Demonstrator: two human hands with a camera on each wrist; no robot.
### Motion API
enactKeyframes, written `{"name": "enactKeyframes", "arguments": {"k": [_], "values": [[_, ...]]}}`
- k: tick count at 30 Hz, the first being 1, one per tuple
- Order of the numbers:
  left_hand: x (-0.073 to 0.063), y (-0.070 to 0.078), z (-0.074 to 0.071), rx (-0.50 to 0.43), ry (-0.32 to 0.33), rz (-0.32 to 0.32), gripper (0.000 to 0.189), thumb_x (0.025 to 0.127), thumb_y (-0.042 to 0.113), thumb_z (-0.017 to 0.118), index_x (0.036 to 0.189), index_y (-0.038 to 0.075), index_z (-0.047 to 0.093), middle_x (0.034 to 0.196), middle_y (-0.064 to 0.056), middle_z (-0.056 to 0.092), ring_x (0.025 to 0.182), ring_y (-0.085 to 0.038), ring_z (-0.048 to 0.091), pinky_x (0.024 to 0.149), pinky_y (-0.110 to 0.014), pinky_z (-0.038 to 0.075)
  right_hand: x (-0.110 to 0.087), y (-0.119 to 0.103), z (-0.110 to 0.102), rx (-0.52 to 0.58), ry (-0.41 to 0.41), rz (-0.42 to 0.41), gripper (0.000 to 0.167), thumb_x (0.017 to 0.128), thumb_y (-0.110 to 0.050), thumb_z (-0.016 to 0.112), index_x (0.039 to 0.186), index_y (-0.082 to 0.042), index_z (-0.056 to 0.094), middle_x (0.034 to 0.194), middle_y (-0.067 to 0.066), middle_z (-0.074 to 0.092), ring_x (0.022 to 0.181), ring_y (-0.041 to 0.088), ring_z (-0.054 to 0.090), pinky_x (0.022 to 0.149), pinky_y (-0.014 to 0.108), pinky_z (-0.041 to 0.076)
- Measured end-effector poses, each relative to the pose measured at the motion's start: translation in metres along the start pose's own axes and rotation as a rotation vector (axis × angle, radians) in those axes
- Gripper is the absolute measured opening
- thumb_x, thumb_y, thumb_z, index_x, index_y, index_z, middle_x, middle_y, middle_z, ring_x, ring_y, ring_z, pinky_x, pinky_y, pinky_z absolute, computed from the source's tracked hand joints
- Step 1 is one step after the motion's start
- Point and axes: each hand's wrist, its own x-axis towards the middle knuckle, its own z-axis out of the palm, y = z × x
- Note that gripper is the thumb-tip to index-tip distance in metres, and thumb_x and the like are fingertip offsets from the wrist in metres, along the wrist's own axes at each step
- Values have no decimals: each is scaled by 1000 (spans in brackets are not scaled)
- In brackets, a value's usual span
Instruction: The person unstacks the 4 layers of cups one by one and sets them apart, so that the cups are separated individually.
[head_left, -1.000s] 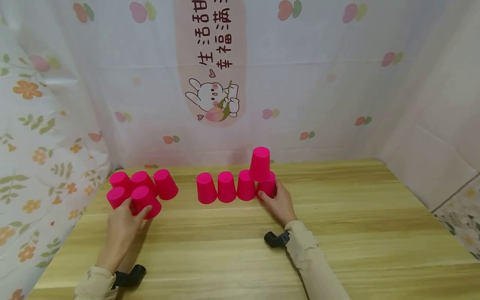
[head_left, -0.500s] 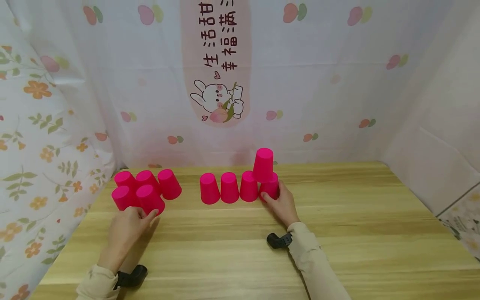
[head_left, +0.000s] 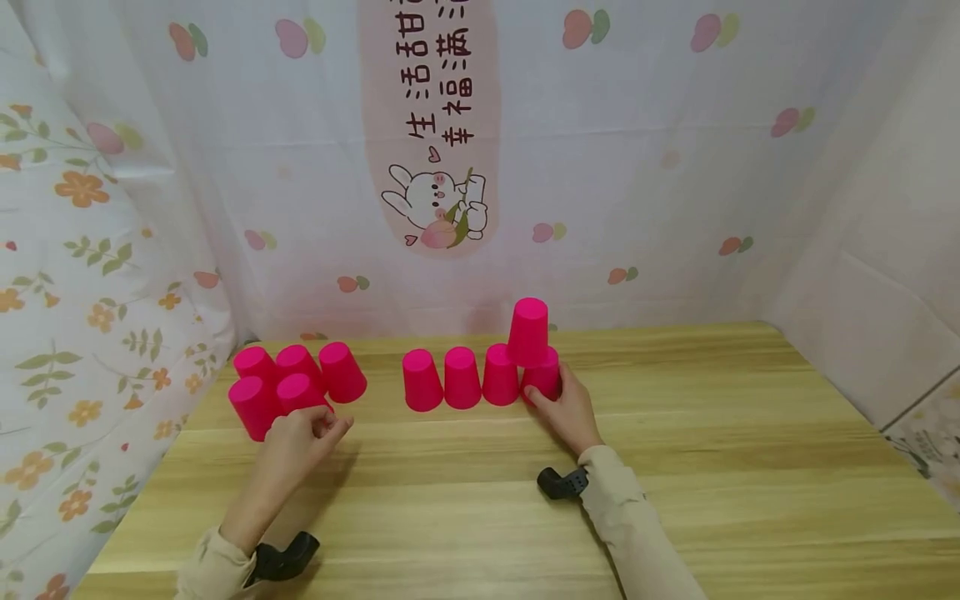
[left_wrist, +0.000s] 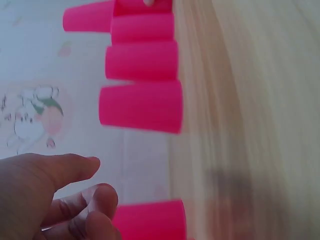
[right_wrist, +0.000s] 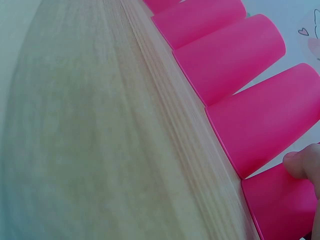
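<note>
My right hand point(head_left: 566, 412) grips a pink cup point(head_left: 542, 382), which stands upside down at the right end of a row. Another pink cup point(head_left: 529, 332) sits upside down on top, straddling the held cup and its neighbour point(head_left: 500, 377). In the right wrist view the thumb point(right_wrist: 300, 162) lies against the held cup. My left hand point(head_left: 300, 446) is in front of the left group of cups, overlapping the near cup point(head_left: 302, 390). Its fingers are loosely bent with nothing between them; in the left wrist view a cup point(left_wrist: 150, 220) shows just beyond the fingertips.
The row continues leftward with two more upside-down cups, the middle one point(head_left: 462, 379) and the end one point(head_left: 422, 382). Several cups point(head_left: 255, 408) cluster at the left of the wooden table point(head_left: 450, 500). A printed curtain point(head_left: 637, 167) hangs behind the back edge.
My left hand has let go of the near cup in the left group and moved rightward and slightly toward me. The right hand keeps its grip, and the stacked cup stays on top.
</note>
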Motion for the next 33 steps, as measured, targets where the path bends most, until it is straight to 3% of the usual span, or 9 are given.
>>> {"name": "enactKeyframes", "arguments": {"k": [4,10,15,19,26,33], "values": [[6,12,5,-27,-13,65,17,82,18,70,69,12,62,53,8,48,46,-8,44,43,-23,38,1,-1,2,-6,7,5,49,83,-23,68,123,-5,48,109,12,59,95,26,57,82,42,49],[18,33,15,-91,21,141,12,82,14,71,73,12,64,53,11,49,48,-7,45,43,-23,39,1,0,3,-12,9,-27,51,82,-23,68,124,-3,47,109,13,59,96,27,57,82,43,48],[34,60,17,-171,75,150,9,83,17,71,82,9,67,53,8,49,46,-10,43,39,-24,36,0,-1,3,-21,8,-15,53,82,-23,69,125,-2,47,110,14,59,96,27,57,82,43,48],[50,83,23,-245,105,202,9,83,16,70,86,8,67,57,6,51,48,-12,44,39,-24,36,2,-3,1,-22,4,2,55,83,-24,68,127,-3,45,112,13,58,98,28,56,84,43,48],[69,110,47,-357,64,336,19,83,9,67,100,1,64,75,-1,62,62,-15,53,53,-28,46,5,-3,2,-11,9,-16,52,83,-23,68,125,-3,47,110,12,58,96,27,57,84,42,48],[69,126,70,-403,12,329,38,82,12,70,116,-1,57,105,-13,61,94,-24,58,78,-38,51,2,0,3,-16,14,-21,51,82,-22,69,124,-3,47,109,13,59,95,27,57,82,42,49]]}}
